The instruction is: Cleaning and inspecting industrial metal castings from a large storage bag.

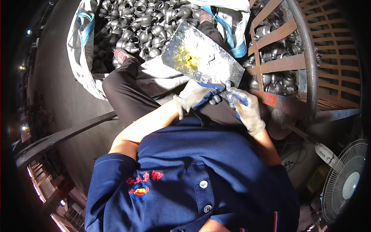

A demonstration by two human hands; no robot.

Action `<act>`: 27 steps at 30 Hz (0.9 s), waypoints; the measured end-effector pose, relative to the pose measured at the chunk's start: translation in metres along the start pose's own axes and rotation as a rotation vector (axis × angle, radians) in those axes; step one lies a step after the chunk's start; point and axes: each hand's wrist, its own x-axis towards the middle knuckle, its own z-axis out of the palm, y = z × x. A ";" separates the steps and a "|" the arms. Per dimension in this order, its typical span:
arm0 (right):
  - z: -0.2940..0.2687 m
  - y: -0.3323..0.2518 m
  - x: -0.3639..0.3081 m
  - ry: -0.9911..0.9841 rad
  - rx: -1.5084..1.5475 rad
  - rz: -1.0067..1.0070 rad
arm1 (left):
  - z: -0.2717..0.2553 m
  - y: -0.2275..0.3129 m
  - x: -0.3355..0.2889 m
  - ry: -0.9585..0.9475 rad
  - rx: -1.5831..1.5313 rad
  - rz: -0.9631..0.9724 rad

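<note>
My left hand (197,94) and my right hand (244,107) wear grey-white knit gloves with blue palms. They meet over my lap, at the near edge of a flat metal plate (224,66). Both are closed around a small dark grey part (222,95), mostly covered by the fingers; its full shape cannot be made out. A patch of yellow paste or powder (188,60) lies on the plate's left half. Beyond the plate, a big white woven sack (79,50) with blue straps holds many dark grey, hollow, rounded pipe-like castings (147,21).
At the right, a rusty slatted metal cage (276,63) contains more castings, with a thick bent tube (309,58) along its side. A fan (349,185) stands at the lower right. A dark rail (65,135) runs along my left. My legs reach over the sack's edge.
</note>
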 end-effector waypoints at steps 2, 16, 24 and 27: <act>0.001 -0.002 0.003 0.031 -0.017 -0.028 | -0.002 -0.002 0.000 0.001 -0.011 0.015; -0.009 0.000 0.013 -0.047 -0.089 -0.062 | -0.008 -0.001 0.001 -0.073 0.160 0.114; -0.018 0.016 0.031 -0.017 0.077 0.061 | -0.007 -0.003 0.004 -0.048 0.077 0.030; -0.009 -0.001 0.004 -0.106 -0.120 -0.023 | -0.020 -0.008 0.010 -0.075 -0.058 -0.024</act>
